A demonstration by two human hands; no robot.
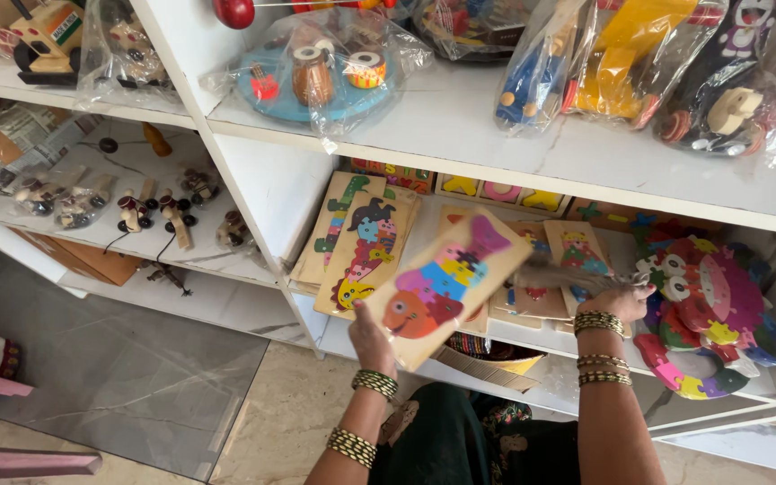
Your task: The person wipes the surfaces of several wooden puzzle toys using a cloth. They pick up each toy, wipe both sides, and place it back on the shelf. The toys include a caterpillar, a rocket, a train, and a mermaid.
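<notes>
My left hand grips the lower edge of a wooden puzzle board with a colourful fish shape, held tilted in front of the middle shelf. My right hand, blurred, reaches onto that shelf and touches the stack of similar puzzle boards; what it holds, if anything, I cannot tell. Both wrists carry green and gold bangles. More puzzle boards lean at the shelf's left end.
White shelves hold wrapped wooden toys above: a blue tray set, a yellow toy. A round colourful puzzle sits right. Small wheeled toys lie on the left shelf. A glass panel rests on the floor.
</notes>
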